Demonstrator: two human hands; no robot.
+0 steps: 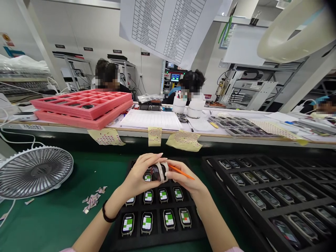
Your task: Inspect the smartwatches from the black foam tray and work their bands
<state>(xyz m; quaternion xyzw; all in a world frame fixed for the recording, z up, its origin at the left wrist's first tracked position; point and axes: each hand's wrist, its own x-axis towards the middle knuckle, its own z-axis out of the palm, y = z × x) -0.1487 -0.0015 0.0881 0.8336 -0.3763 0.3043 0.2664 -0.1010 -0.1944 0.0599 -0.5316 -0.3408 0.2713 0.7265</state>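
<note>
Both of my hands meet above a black foam tray (154, 239) in the middle of the bench. My left hand (141, 169) is closed around a smartwatch (155, 173) with a dark, reflecting screen and a pale frame. My right hand (182, 174) pinches at the watch's right side, by a pale-edged dark part (164, 171); whether that part is joined to the watch I cannot tell. A thin orange stick (183, 171) is held in my right fingers, slanting down to the right. Several watches (147, 223) with lit green and white screens lie in the tray's compartments below.
More black foam trays (248, 203) of watches are stacked at the right. A fan (39, 171) and small paper scraps (92, 202) lie left. On the shelf ahead are pink foam trays (81, 105) and a clear plastic tray (241, 125). Other people (193, 82) sit beyond.
</note>
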